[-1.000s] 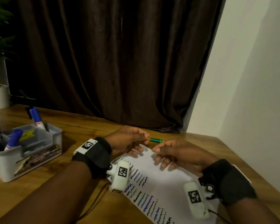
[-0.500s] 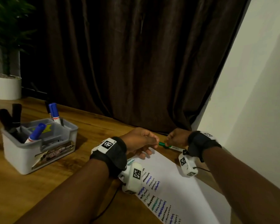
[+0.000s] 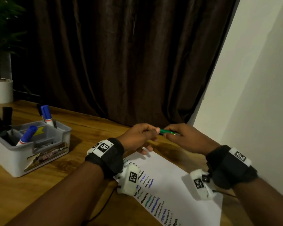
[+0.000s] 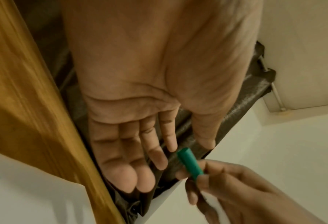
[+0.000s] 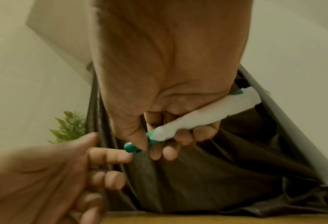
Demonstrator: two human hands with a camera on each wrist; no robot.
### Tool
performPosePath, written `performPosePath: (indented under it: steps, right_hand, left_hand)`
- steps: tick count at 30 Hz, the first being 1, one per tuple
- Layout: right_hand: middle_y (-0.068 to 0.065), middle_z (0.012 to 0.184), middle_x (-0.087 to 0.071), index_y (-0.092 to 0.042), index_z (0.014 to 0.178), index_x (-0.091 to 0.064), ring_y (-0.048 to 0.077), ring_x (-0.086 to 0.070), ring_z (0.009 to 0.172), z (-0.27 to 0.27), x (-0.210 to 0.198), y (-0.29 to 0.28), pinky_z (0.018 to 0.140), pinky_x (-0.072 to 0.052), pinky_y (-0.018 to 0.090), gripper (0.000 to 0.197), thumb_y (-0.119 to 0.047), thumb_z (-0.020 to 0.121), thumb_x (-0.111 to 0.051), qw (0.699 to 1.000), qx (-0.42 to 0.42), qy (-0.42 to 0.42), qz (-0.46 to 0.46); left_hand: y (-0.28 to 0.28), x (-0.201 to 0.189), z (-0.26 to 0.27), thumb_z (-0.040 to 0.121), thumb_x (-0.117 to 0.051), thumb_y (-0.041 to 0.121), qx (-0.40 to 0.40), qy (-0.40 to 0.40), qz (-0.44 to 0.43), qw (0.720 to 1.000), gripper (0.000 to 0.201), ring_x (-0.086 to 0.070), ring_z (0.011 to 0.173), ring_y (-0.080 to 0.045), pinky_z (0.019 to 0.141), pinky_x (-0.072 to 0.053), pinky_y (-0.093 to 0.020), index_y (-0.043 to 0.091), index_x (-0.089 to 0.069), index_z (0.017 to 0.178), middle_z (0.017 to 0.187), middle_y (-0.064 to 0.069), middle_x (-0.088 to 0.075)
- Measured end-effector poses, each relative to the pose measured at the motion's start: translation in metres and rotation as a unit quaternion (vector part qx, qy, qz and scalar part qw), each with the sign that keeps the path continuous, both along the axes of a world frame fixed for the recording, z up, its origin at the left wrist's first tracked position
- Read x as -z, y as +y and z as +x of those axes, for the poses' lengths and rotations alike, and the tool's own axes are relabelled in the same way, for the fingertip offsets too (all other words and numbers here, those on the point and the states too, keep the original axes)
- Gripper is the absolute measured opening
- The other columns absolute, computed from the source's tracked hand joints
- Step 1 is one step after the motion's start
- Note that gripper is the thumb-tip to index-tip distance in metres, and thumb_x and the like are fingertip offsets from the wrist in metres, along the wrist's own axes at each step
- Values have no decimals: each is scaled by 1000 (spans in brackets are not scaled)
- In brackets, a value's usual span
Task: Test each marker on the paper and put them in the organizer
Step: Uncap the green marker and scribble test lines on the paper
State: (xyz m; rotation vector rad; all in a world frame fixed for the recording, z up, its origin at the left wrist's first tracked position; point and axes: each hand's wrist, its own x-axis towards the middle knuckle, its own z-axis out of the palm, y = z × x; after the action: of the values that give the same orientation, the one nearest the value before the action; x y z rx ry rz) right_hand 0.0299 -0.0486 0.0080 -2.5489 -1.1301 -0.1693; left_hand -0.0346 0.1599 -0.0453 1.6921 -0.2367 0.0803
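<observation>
the right hand is curled round the white barrel of a green marker, held above the counter just past the paper. its long axis runs left-right, green cap end pointing at the left hand, whose relaxed fingers touch the cap without clamping it. the organizer sits well left, nearer the left hand.
</observation>
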Motion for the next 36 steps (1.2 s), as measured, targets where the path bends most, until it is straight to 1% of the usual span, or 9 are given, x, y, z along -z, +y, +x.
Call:
performPosePath:
  steps: [4,7,10,14,17,22,29,31,36]
  right_hand:
    - [-13,106,-68,-33,119,-70,5,-62,95,-34,16,-7,85,-54,35,29,-48,100,-54,997,-13,-72,7]
    - [-14,97,-69,-37,105,-67,5,-62,90,-44,22,-10,81,-56,41,45,-73,85,-47,998,-5,-60,32]
    - [-11,91,-71,-38,99,-66,7,-66,82,-44,22,-15,76,-57,46,45,-75,79,-50,997,-8,-34,68]
    - [-11,92,-74,-36,103,-71,6,-68,80,-39,21,-30,75,-58,45,30,-59,89,-57,998,1,-29,51]
    - [-9,89,-76,-31,97,-76,7,-71,80,-33,22,-43,74,-60,37,10,-39,93,-72,992,4,18,123]
    - [12,78,-79,-10,98,-74,17,-64,52,-31,19,-45,49,-53,24,17,-19,86,-83,936,4,185,299]
    - [20,92,-79,-2,110,-74,18,-65,54,-27,19,-48,52,-57,25,23,-20,97,-69,839,-20,349,416]
    - [18,92,-79,-3,111,-73,17,-66,56,-27,24,-42,54,-57,24,24,-23,98,-68,835,-16,363,413]
    - [17,93,-79,-5,115,-72,17,-67,60,-31,35,-28,60,-57,27,26,-24,99,-67,843,-33,366,392]
  left_hand:
    - [-7,-1,-6,98,-61,33,18,-39,6,999,26,-64,65,-18,55,-52,-31,10,-62,110,87,-10,-71]
    - [-9,0,-8,95,-67,23,15,-62,34,997,14,-65,65,-18,53,-52,-30,12,-63,102,91,-17,-73]
    - [-11,0,-9,94,-68,19,26,-78,39,996,12,-65,65,-20,52,-52,-29,11,-62,101,89,-14,-74]
    - [-13,-4,-11,95,-65,14,15,-81,27,996,8,-64,66,-22,50,-52,-30,9,-62,101,87,-13,-73]
    - [-13,-6,-15,96,-63,13,2,-65,29,997,7,-64,67,-23,51,-52,-31,8,-62,100,87,-13,-73]
    - [-16,-9,-20,97,-59,11,16,-31,20,999,5,-62,67,-26,52,-50,-32,7,-58,97,91,-18,-73]
    - [-18,-4,-20,91,-55,17,65,6,-1,998,22,-58,62,-24,51,-49,-31,4,-60,109,90,-19,-70]
    - [-22,-1,-19,97,-50,16,86,15,8,996,22,-55,60,-21,49,-47,-30,5,-63,111,86,-15,-65]
    - [-28,0,-22,105,-42,23,123,26,37,991,38,-27,53,-11,45,-24,-22,26,-69,79,71,-3,-41]
